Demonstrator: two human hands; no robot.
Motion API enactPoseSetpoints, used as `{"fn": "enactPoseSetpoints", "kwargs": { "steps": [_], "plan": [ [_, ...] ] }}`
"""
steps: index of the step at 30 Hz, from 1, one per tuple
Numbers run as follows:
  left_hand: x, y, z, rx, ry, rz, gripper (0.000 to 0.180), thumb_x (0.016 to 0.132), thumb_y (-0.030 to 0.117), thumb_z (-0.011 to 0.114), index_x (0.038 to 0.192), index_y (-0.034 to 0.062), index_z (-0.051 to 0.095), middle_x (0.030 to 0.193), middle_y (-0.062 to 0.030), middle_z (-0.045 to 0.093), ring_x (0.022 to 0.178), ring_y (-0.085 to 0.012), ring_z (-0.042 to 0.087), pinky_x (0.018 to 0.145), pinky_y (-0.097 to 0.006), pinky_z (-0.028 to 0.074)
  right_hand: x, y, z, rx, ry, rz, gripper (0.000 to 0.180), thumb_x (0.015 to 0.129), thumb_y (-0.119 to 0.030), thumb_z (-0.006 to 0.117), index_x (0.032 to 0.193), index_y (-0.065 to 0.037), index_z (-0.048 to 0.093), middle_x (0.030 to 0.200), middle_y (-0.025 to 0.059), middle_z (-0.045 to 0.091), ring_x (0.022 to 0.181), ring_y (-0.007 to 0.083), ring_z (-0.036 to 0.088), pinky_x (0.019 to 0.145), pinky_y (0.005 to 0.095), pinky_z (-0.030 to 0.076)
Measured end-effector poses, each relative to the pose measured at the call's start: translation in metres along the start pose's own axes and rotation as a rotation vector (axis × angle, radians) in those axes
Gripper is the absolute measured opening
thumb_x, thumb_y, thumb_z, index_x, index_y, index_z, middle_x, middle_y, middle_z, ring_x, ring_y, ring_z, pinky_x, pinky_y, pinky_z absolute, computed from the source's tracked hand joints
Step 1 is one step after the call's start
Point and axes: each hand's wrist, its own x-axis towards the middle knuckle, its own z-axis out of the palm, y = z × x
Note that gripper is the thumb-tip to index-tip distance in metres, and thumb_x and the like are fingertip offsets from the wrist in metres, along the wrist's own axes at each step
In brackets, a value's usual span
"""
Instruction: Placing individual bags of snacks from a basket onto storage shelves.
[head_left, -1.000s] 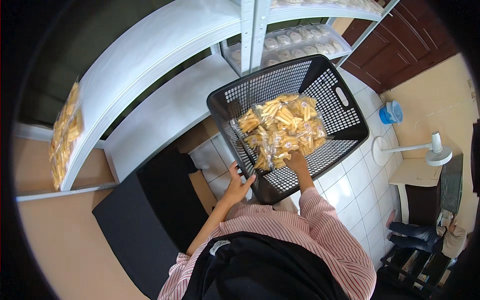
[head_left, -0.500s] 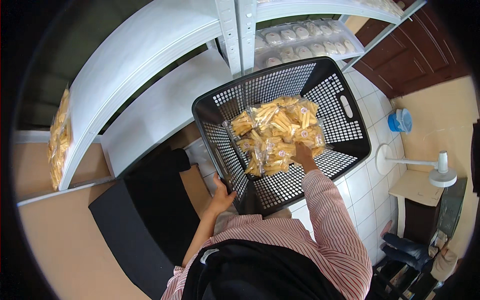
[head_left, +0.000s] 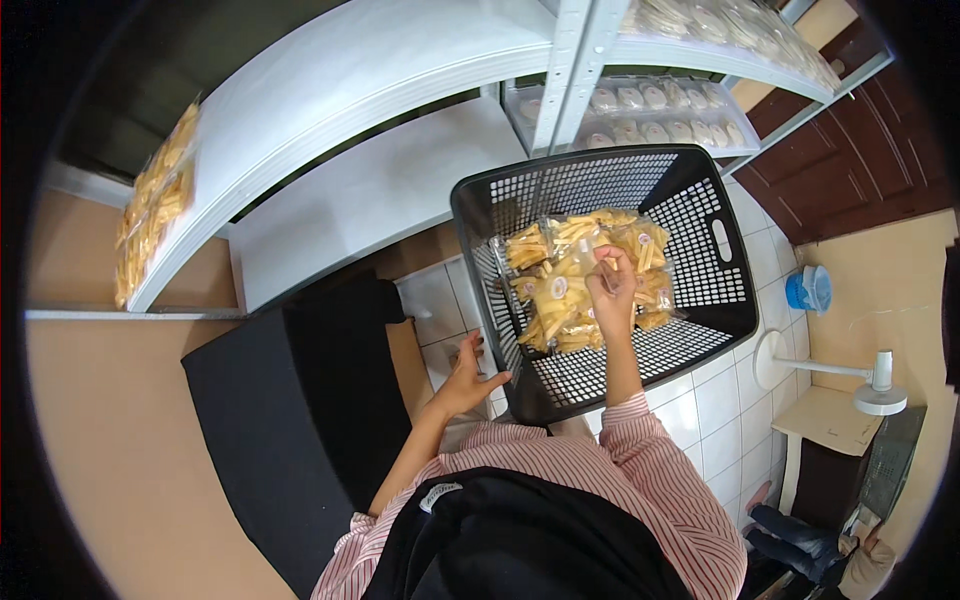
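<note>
**Inspector:** State the position of each hand.

**Me:** My right hand [head_left: 612,290] is inside the black perforated plastic laundry basket [head_left: 700,330], fingers pinched on the top edge of one clear plastic packet of yellow stick snacks [head_left: 560,300]. That packet lies on the heap of like packets in the middle of the basket floor.

**Inspector:** And the left?

**Me:** My left hand [head_left: 468,372] is at the basket's near left rim, fingers spread. It looks to be touching the rim, but from this angle I cannot tell whether it grips it.

**Inspector:** Surroundings?

**Me:** The basket stands over white floor tiles [head_left: 720,400], below the white metal shelf boards [head_left: 380,190]. More clear packets of yellow snacks [head_left: 150,210] sit on the left shelf end; clear packets of pale round snacks [head_left: 640,115] fill the shelf behind the basket. A blue tub [head_left: 808,290] stands to the right.
</note>
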Motion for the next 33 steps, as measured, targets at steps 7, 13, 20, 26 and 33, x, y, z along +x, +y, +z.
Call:
{"fn": "enactPoseSetpoints", "kwargs": {
  "steps": [7, 13, 20, 26, 33],
  "plan": [
    [-0.03, 0.035, -0.063, -0.349, -0.071, 0.185, 0.079, 0.075, 0.022, 0.062, 0.129, 0.0064, 0.006, 0.124, -0.0193, 0.027, 0.107, -0.0237, 0.042, 0.083, -0.035, 0.042, -0.037, -0.018, 0.087, 0.225, -0.367, -0.042, 0.038, 0.062, 0.011, 0.043, 0.099, -0.001, 0.046, 0.095, 0.004, 0.048, 0.075, 0.006, 0.047, 0.065, 0.018, 0.036],
    [-0.051, 0.043, -0.086, -0.626, 0.074, 0.225, 0.046, 0.084, 0.014, 0.05, 0.123, 0.0028, 0.029, 0.114, -0.009, 0.042, 0.096, -0.0142, 0.049, 0.077, -0.026, 0.045, -0.038, -0.029, 0.12, 0.64, -0.543, 0.145, 0.042, 0.064, 0.007, 0.049, 0.105, -0.001, 0.045, 0.111, 0.0093, 0.044, 0.101, 0.0149, 0.045, 0.086, 0.0264, 0.036],
    [-0.056, 0.032, -0.1, -0.734, 0.228, 0.279, 0.039, 0.079, 0.001, 0.055, 0.115, 0.001, 0.04, 0.103, -0.0053, 0.052, 0.095, -0.0125, 0.051, 0.079, -0.026, 0.045, -0.055, -0.008, 0.156, 0.319, -0.502, 0.107, 0.049, 0.073, -0.004, 0.059, 0.117, -0.002, 0.038, 0.112, 0.0094, 0.045, 0.104, 0.017, 0.043, 0.088, 0.0273, 0.035],
    [-0.057, 0.024, -0.114, -0.655, 0.309, 0.371, 0.04, 0.078, 0.001, 0.056, 0.114, 0.0006, 0.04, 0.104, -0.0055, 0.052, 0.095, -0.0116, 0.05, 0.081, -0.024, 0.043, -0.08, 0.006, 0.162, 0.196, -0.695, 0.216, 0.046, 0.076, -0.006, 0.06, 0.116, 0.001, 0.037, 0.108, 0.0074, 0.048, 0.1, 0.0152, 0.047, 0.084, 0.028, 0.039],
    [-0.064, -0.009, -0.129, -0.507, 0.368, 0.389, 0.061, 0.08, 0.013, 0.056, 0.127, 0.0057, 0.017, 0.122, -0.0118, 0.034, 0.109, -0.0188, 0.041, 0.083, -0.032, 0.042, -0.066, -0.011, 0.203, 0.083, -0.748, 0.097, 0.039, 0.078, -0.001, 0.055, 0.114, 0.003, 0.039, 0.104, 0.0079, 0.052, 0.095, 0.0133, 0.05, 0.079, 0.0257, 0.043]
  ]
}}
